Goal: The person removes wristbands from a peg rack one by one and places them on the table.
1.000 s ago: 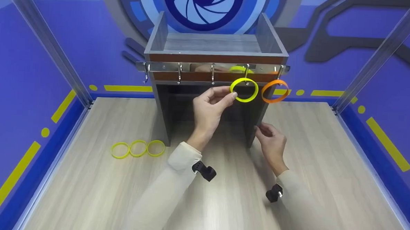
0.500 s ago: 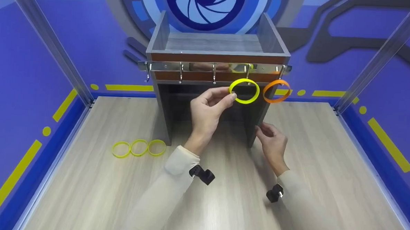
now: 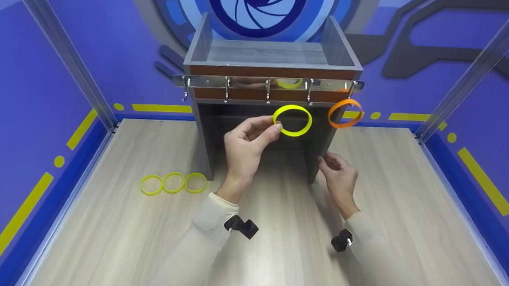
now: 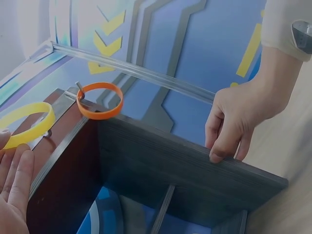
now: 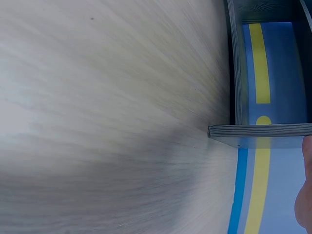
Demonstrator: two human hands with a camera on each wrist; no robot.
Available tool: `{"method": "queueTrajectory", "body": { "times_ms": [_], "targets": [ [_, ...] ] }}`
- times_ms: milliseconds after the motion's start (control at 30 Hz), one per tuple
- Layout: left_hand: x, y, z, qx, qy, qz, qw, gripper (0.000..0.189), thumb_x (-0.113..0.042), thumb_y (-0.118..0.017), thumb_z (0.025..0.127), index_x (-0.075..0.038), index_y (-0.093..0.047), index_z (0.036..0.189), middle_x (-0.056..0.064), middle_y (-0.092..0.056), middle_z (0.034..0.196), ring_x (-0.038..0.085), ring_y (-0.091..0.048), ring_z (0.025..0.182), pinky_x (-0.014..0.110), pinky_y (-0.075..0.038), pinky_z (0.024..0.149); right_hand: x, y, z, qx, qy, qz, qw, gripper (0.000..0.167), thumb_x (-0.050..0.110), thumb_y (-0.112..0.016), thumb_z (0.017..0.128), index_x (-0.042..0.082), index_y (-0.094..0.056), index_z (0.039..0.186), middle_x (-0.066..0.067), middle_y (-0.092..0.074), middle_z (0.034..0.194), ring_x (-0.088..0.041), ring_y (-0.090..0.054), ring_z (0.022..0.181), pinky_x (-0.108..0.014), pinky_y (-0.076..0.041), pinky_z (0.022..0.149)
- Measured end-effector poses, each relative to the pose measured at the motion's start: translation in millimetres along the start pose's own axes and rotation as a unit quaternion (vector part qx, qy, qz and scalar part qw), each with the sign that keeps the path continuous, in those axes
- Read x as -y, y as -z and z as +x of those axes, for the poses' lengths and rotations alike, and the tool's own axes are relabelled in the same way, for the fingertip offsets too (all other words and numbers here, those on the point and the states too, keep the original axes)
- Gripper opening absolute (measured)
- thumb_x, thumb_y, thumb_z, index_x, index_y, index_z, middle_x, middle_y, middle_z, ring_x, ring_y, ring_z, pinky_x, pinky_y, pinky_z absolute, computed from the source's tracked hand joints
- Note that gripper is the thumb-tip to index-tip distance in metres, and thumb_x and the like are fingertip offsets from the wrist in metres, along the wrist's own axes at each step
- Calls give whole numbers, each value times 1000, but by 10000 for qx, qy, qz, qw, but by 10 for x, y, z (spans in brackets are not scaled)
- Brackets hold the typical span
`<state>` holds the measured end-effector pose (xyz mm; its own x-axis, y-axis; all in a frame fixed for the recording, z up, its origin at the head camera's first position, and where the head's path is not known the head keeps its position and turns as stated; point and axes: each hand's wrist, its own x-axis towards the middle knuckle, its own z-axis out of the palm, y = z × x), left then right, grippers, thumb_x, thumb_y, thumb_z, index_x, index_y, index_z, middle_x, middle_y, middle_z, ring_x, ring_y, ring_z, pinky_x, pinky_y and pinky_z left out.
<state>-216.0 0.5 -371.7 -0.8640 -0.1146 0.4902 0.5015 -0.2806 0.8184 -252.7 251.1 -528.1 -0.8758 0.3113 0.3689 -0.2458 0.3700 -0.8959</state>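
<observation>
My left hand (image 3: 243,149) pinches a yellow silicone wristband (image 3: 295,133) between thumb and fingers. The band stands upright just below and in front of the metal hook rail (image 3: 248,83). An orange wristband (image 4: 100,115) hangs on the rail's rightmost hook. Down at the right, my right hand (image 3: 341,177) grips the front edge of the shelf unit's side panel (image 4: 195,163), thumb on one face and fingers on the other. Three more yellow wristbands lie in a row on the table, the nearest to the unit being the right one (image 3: 195,192).
The grey wooden shelf unit (image 3: 267,53) stands at the middle back of the wood-grain table (image 3: 271,247), with an open tray top. Several hooks, such as the middle one (image 3: 268,94), stick out of the rail. Blue printed walls (image 3: 82,54) enclose the table.
My left hand has drawn the yellow wristband down and to the left, away from the second hook from the right, which it overlapped before. My right hand keeps its place on the panel.
</observation>
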Motion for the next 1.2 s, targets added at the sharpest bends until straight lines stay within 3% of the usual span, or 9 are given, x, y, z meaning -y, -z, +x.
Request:
{"method": "queueTrajectory", "body": {
  "times_ms": [200, 567, 800, 1067, 1200],
  "targets": [
    [11, 211, -25, -247, 84, 97, 9996, 25, 1, -85, 89, 9, -76, 111, 15, -78, 104, 34, -77, 90, 44, -67, 85, 0, -1, 4, -16, 27, -20, 10000, 18, 9, -79, 96, 1, -80, 113, -11, -80, 105, -17, -76, 93, -14, -60, 77],
    [38, 686, -61, -834, 363, 222, 9956, 23, 1, -85, 89, 8, -75, 109, 18, -76, 103, 25, -77, 86, 41, -67, 84, 1, 2, 8, -19, 107, 47, 9999, 18, 8, -80, 95, 1, -80, 112, -9, -80, 104, -8, -75, 89, -16, -61, 77],
    [74, 962, -152, -1012, 508, 525, 9922, 29, -3, -85, 90, 11, -73, 112, 17, -76, 103, 25, -76, 89, 40, -66, 86, -13, -8, 7, -63, 134, -19, 9999, 17, 8, -81, 94, 1, -80, 110, -9, -80, 103, -9, -75, 89, -16, -61, 77],
    [156, 1249, -279, -1396, 687, 800, 9846, 23, -3, -87, 88, 6, -77, 108, 15, -77, 99, 30, -77, 87, 37, -67, 82, -25, -17, 15, -169, 307, 115, 9993, 16, 4, -81, 93, -3, -80, 107, -16, -80, 101, -1, -73, 84, -13, -60, 75],
    [217, 1394, -350, -1497, 830, 813, 9819, 26, -2, -86, 89, 9, -76, 109, 15, -77, 96, 27, -77, 84, 38, -67, 80, -22, -17, 13, -158, 312, 102, 9993, 14, 4, -81, 94, -1, -81, 107, -16, -80, 101, 1, -72, 84, -11, -59, 75]
  ]
}}
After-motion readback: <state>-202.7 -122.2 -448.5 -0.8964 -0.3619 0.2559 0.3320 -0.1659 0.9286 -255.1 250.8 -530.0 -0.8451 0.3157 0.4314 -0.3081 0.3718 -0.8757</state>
